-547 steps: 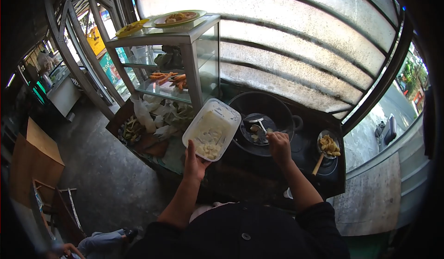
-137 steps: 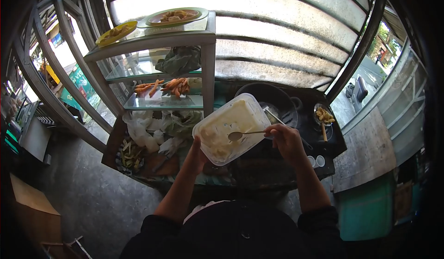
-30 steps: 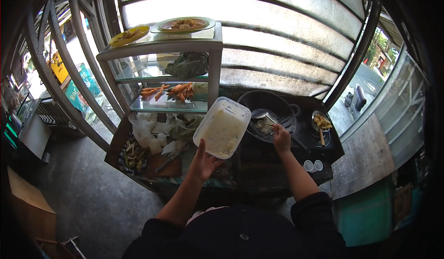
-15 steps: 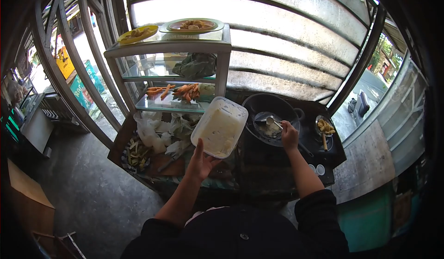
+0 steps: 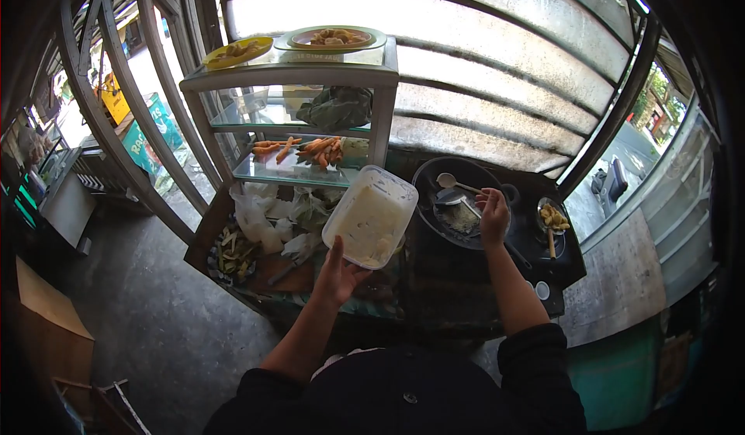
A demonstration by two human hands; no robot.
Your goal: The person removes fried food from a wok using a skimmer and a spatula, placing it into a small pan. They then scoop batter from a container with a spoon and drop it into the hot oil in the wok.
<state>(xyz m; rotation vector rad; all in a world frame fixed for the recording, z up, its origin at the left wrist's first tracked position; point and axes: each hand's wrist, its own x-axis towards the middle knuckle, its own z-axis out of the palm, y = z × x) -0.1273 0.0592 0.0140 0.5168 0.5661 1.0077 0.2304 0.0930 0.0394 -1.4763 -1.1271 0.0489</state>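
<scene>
My left hand grips a white plastic container from below, its open side tilted up toward me. Pale batter-like stuff coats its inside. In my right hand is the handle of a spoon, whose bowl hangs over the dark wok. A spatula blade lies inside the wok, beside some pale food bits in what looks like oil. The container is left of the wok, apart from it.
Right of the wok, fried pieces sit in a strainer with a wooden handle. A glass case holding carrots stands behind on the left. Plastic bags, vegetable scraps and a knife lie in front of it.
My right hand has lifted the spoon up from the wok's middle to near its far rim. My left hand keeps holding the container; the view has shifted slightly.
</scene>
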